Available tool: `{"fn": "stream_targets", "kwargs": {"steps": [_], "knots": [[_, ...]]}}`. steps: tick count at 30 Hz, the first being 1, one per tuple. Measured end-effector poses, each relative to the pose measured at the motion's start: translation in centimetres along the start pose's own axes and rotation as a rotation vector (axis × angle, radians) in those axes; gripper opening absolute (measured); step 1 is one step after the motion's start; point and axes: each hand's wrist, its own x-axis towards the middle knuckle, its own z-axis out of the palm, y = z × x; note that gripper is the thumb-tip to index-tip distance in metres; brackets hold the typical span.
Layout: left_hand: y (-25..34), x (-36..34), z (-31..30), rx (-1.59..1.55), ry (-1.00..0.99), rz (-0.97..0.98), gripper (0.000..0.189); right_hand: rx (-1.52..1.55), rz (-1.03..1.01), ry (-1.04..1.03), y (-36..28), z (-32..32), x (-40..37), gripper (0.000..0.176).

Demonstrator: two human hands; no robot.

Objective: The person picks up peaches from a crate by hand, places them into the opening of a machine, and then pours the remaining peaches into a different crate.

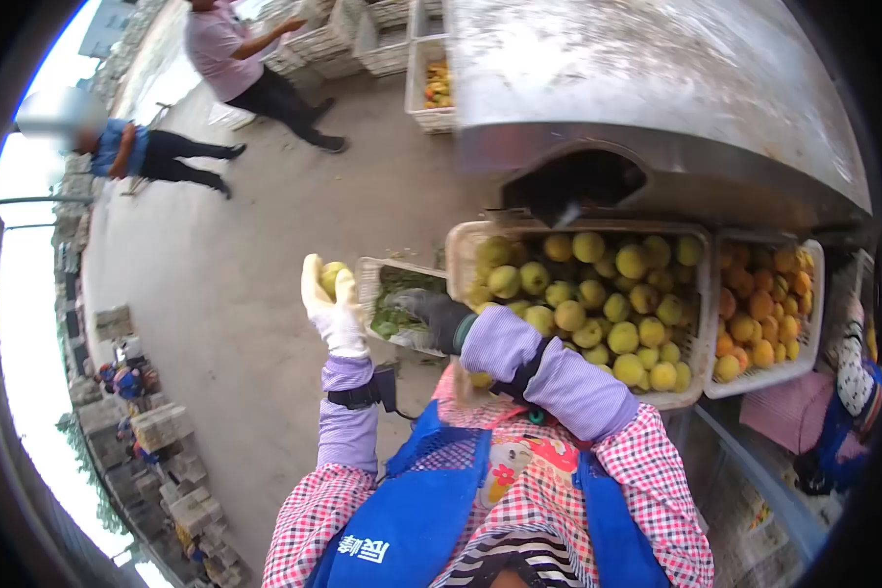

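My left hand (336,312), in a white glove, is closed around a yellow-green peach (332,278), held up left of the crates. My right hand (439,318), in a dark grey glove, reaches across my front over a small white basket (366,290) with green leaves (394,294) in it. The right fingers are smeared by motion, so their grip does not show. Right of that hand stands a large white crate (467,235) filled with yellow-green peaches (598,299).
Beside it is another crate (815,294) of riper orange peaches (760,306). A metal machine (657,59) with a dark opening (573,186) rises behind both crates. Two people (227,49) are at the upper left. A co-worker (857,392) is at the far right. Stacked crates (323,34) stand at the back.
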Motion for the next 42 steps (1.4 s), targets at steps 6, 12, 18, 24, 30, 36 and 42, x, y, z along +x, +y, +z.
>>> {"fn": "stream_targets", "kwargs": {"steps": [6,12,18,24,30,36,42], "knots": [[4.3,-0.6,-2.8,-0.848,-0.398,-0.344,0.064,-0.196,-0.140,0.346,-5.2,-3.2,0.1,0.077],[5.8,-5.0,4.5,-0.949,-0.794,-0.432,0.056,-0.336,-0.160,0.557,-6.2,-7.4,-2.0,0.064],[6.1,-8.0,10.5,-0.564,-0.993,-0.212,0.059,-0.491,0.036,0.919,-3.7,-8.6,-6.2,0.080],[4.9,-7.4,12.0,-0.721,-0.909,-0.837,0.075,-0.741,0.150,0.953,1.7,-15.2,-6.2,0.070],[-2.1,-6.6,10.3,0.193,-0.488,0.089,0.060,-0.463,0.306,0.826,3.4,-18.2,0.0,0.064],[-10.9,-9.7,7.5,0.183,-0.627,-0.252,0.033,-0.717,0.196,1.037,3.7,-16.1,-16.1,0.051],[-10.2,-9.7,7.8,0.265,-0.561,-0.278,0.023,-0.645,0.603,1.019,10.7,-13.3,-33.9,0.039]]}}
